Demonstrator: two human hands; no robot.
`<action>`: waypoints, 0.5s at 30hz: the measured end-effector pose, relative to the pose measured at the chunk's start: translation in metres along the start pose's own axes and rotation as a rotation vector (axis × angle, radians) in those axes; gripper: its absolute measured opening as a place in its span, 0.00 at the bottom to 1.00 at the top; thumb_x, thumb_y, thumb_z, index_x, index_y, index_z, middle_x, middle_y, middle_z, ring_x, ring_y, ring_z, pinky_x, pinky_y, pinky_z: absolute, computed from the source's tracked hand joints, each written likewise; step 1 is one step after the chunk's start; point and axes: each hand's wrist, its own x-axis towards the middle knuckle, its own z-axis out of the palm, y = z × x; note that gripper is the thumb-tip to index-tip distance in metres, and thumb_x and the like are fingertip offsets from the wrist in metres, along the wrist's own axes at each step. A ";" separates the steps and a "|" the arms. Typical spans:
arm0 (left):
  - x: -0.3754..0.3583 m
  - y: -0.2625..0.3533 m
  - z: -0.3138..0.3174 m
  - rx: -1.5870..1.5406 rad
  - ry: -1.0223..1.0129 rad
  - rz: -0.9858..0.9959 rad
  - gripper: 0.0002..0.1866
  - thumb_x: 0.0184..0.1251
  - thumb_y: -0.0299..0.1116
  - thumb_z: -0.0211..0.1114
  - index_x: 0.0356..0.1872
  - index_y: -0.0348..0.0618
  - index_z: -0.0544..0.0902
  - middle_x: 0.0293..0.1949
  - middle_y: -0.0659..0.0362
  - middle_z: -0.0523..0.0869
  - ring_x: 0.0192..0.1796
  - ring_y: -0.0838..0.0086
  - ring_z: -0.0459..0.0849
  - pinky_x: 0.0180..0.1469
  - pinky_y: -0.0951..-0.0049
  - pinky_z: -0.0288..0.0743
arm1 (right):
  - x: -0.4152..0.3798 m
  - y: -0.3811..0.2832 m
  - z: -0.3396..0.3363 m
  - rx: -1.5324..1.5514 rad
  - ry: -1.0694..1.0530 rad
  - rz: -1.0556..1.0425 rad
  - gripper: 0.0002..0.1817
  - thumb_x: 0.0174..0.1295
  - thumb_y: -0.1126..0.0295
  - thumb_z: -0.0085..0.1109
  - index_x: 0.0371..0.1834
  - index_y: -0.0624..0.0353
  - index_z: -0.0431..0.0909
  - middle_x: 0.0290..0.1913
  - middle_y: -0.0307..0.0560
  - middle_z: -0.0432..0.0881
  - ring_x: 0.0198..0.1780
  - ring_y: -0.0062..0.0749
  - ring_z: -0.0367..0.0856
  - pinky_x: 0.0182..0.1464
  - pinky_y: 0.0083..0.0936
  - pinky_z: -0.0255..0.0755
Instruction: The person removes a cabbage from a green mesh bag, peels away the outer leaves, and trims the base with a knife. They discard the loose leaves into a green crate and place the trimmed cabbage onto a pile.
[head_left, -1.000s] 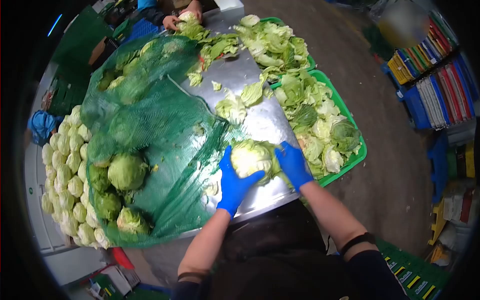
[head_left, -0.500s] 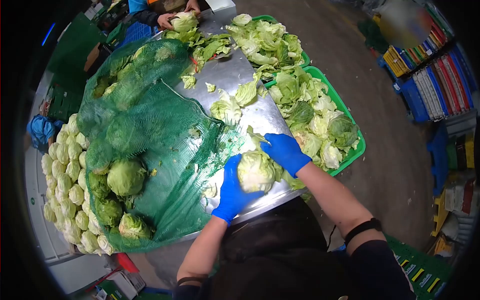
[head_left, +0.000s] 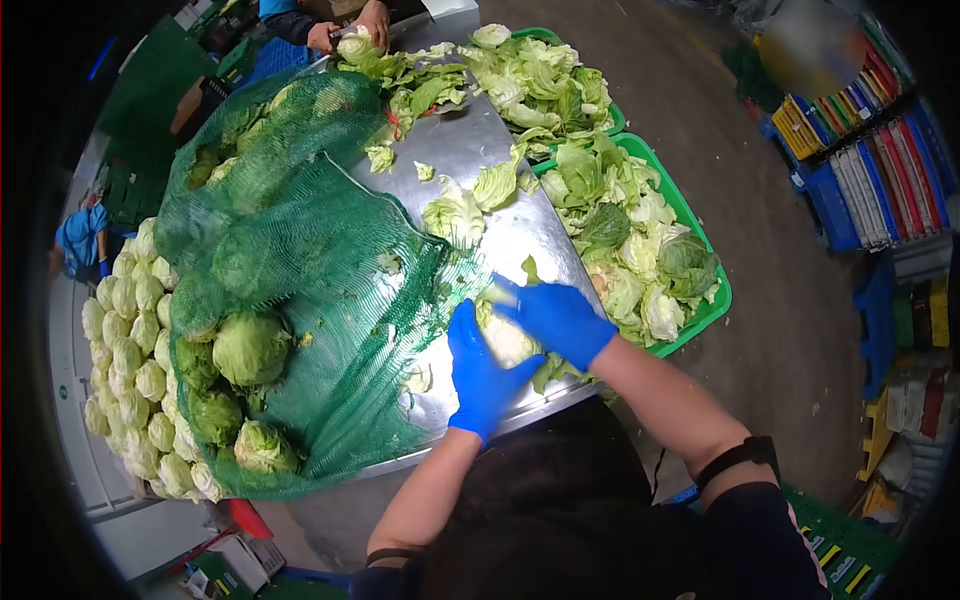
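Observation:
A pale, partly stripped cabbage [head_left: 508, 340] sits near the front edge of the metal table. My left hand [head_left: 482, 375], in a blue glove, cups its left and near side, thumb reaching across the front. My right hand [head_left: 555, 318], gloved too, lies over its upper right side, fingers curled and blurred by motion. A small green leaf [head_left: 530, 268] pokes up beyond the right fingers, and a loose outer leaf [head_left: 550, 372] hangs below that hand. Most of the head's right side is hidden. Torn leaves [head_left: 455, 215] lie just beyond.
At left, a green net [head_left: 350, 235] covers several cabbages, beside a stack of trimmed heads [head_left: 130, 375]. Green crates [head_left: 720, 318] full of leaves stand right of the metal table [head_left: 540, 235]. Across it, another person's hands [head_left: 372, 22] handle a cabbage. Shelved crates [head_left: 880, 180] stand far right.
My right hand has moved left and closer over the cabbage, covering more of it. My left hand has shifted slightly right. The person at far left has come further into view.

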 end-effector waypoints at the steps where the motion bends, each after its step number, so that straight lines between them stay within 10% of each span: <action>1: -0.001 -0.001 -0.002 0.002 0.002 0.004 0.63 0.32 0.47 0.82 0.69 0.33 0.52 0.67 0.37 0.58 0.69 0.43 0.58 0.70 0.51 0.55 | 0.013 0.015 -0.003 0.515 0.030 0.238 0.25 0.66 0.45 0.48 0.60 0.44 0.74 0.40 0.57 0.83 0.39 0.54 0.82 0.44 0.45 0.75; 7: -0.021 -0.009 -0.027 -0.020 -0.111 0.068 0.62 0.32 0.40 0.82 0.71 0.40 0.52 0.66 0.39 0.58 0.71 0.47 0.55 0.73 0.56 0.52 | 0.011 0.066 0.024 0.294 0.264 0.232 0.15 0.59 0.54 0.56 0.35 0.54 0.81 0.33 0.57 0.83 0.36 0.54 0.82 0.41 0.44 0.75; 9: -0.012 -0.013 -0.033 -0.066 -0.130 0.064 0.60 0.31 0.37 0.82 0.71 0.43 0.55 0.66 0.41 0.59 0.71 0.48 0.55 0.72 0.56 0.54 | 0.009 0.113 0.038 0.120 0.325 0.539 0.13 0.58 0.57 0.57 0.31 0.55 0.80 0.31 0.56 0.83 0.35 0.53 0.82 0.40 0.42 0.76; 11: 0.004 -0.005 -0.041 -0.048 -0.316 0.081 0.59 0.30 0.35 0.81 0.71 0.42 0.57 0.67 0.42 0.59 0.72 0.50 0.55 0.72 0.56 0.53 | -0.008 0.080 -0.006 0.060 0.195 0.573 0.17 0.58 0.53 0.60 0.41 0.55 0.81 0.34 0.58 0.84 0.38 0.51 0.83 0.42 0.40 0.76; 13: 0.010 -0.002 -0.042 -0.016 -0.356 0.098 0.59 0.29 0.34 0.80 0.71 0.41 0.57 0.68 0.43 0.59 0.72 0.50 0.56 0.73 0.57 0.52 | -0.017 0.023 -0.020 0.372 0.465 0.144 0.28 0.57 0.47 0.61 0.57 0.51 0.77 0.40 0.59 0.83 0.42 0.49 0.83 0.45 0.38 0.76; 15: 0.014 -0.015 -0.035 -0.057 -0.096 0.243 0.60 0.28 0.34 0.79 0.72 0.40 0.55 0.69 0.43 0.58 0.73 0.51 0.55 0.74 0.58 0.51 | -0.021 0.000 -0.016 0.380 0.068 0.153 0.36 0.56 0.43 0.61 0.66 0.46 0.69 0.47 0.57 0.82 0.46 0.46 0.83 0.47 0.35 0.75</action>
